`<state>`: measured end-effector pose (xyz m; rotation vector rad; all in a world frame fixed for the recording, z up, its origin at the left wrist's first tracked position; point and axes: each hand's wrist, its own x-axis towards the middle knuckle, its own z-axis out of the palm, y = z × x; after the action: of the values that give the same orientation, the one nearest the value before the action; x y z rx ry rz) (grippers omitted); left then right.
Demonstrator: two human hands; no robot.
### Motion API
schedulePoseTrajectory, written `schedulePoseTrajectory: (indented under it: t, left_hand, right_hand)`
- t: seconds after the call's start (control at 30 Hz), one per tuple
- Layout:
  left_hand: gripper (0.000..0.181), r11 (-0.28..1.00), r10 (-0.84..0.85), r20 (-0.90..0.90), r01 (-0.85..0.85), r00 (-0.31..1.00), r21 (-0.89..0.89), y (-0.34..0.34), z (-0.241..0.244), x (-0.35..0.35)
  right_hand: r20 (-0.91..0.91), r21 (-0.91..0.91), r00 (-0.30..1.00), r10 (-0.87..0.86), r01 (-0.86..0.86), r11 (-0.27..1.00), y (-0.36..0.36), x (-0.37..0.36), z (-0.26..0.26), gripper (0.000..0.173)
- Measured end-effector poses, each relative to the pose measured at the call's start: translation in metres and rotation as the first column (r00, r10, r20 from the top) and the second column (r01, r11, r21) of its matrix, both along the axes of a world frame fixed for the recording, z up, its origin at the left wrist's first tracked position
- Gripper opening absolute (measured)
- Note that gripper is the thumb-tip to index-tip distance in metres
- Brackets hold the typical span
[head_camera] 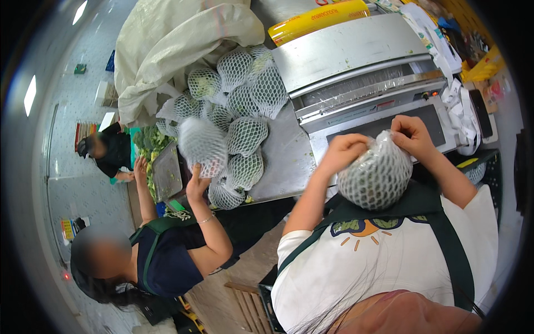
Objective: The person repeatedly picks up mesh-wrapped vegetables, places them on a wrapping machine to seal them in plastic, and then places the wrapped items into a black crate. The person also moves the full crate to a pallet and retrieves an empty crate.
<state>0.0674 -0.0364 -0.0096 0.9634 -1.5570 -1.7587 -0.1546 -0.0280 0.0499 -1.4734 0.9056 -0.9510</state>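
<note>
Close to my chest is a round vegetable in a white foam net (375,183), wrapped in clear plastic film. My left hand (348,148) pinches the film at its upper left side. With bent fingers, my right hand (411,133) grips the film at its upper right. The fingertips of both hands are partly hidden. Behind them stands a metal cling-film wrapping machine (358,104) with a dark heating plate (421,121). Left of it, several net-covered vegetables (246,135) lie heaped on a steel table (283,154), green showing through the mesh.
At my left, a co-worker (175,250) holds another net-covered vegetable (203,148). A second person (110,152) is farther off. A woven sack (179,54) and a yellow film roll (319,21) lie behind. A metal tray (167,173) sits beside broccoli (148,137); white strips (461,112) hang at right.
</note>
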Motion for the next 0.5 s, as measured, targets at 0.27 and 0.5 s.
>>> schedulePoseTrajectory:
  t: [0.27, 0.5]
  left_hand:
    - [0.040, 0.968, 0.002, -0.241, -0.062, 0.971, -0.242, 0.034, 0.012, 0.024]
    - [0.023, 0.828, -0.402, -0.371, 0.160, 0.837, -0.537, 0.032, 0.014, 0.001]
  right_hand:
    - [0.099, 0.577, 0.988, 0.119, -0.154, 0.802, 0.018, 0.025, 0.034, 0.013]
    - [-0.546, -0.652, 0.766, -0.339, -0.134, 0.746, 0.054, 0.014, 0.061, 0.005]
